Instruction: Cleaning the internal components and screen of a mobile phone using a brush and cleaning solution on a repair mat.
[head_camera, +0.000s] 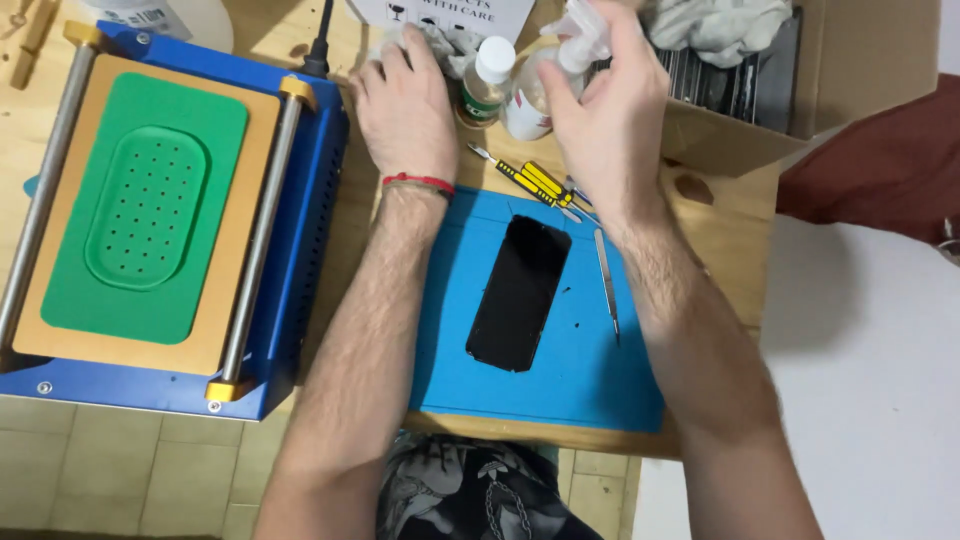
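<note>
Fingers of the right hand wrap around the spray bottle at the top middle of the frame, a light, slippery thing best held round its neck, while the left hand lies flat and open on a cloth on the counter.

Bright, even light from above; soft shadows fall under the forearms onto the blue mat. The right hand is motion-blurred near the tabletop's far edge; elsewhere focus is sharp.
</note>
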